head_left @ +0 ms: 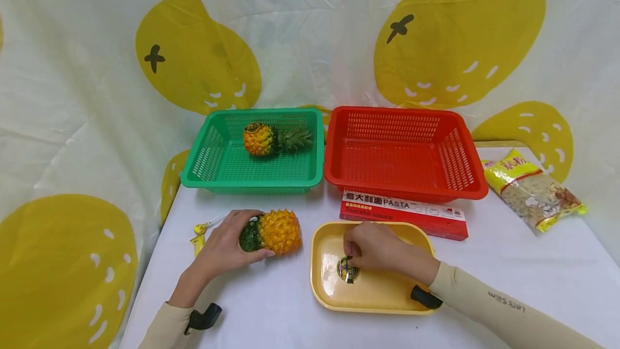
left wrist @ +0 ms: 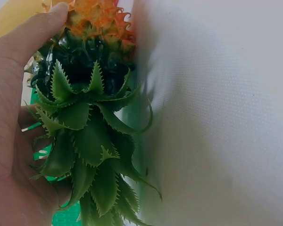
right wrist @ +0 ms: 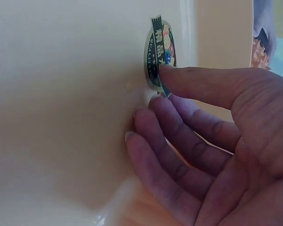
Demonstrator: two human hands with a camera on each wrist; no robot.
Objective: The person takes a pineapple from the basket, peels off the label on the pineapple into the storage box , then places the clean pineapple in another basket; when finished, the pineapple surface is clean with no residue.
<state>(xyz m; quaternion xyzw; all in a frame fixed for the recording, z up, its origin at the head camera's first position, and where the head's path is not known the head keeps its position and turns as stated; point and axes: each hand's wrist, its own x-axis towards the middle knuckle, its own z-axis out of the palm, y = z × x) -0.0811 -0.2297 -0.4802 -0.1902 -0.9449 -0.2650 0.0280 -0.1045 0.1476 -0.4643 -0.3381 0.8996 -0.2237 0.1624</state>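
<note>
A pineapple (head_left: 281,231) lies on its side on the white table, its orange body pointing right. My left hand (head_left: 227,244) grips its dark green leafy end, the thumb along the near side. In the left wrist view the spiky leaves (left wrist: 99,136) run down past the palm. To the right is a pale yellow tray (head_left: 373,308). Over it my right hand (head_left: 375,246) pinches an oval fruit sticker (head_left: 346,270) between thumb and forefinger. The right wrist view shows the sticker (right wrist: 152,61) against the pale tray surface; whether it is stuck down I cannot tell.
Behind stand a green basket (head_left: 252,183) holding another pineapple (head_left: 259,140) and a red basket (head_left: 402,168). A red pasta box (head_left: 402,213) lies between red basket and tray. A food bag (head_left: 535,190) is at right; a small yellow wrapped item (head_left: 198,233) sits beside my left hand.
</note>
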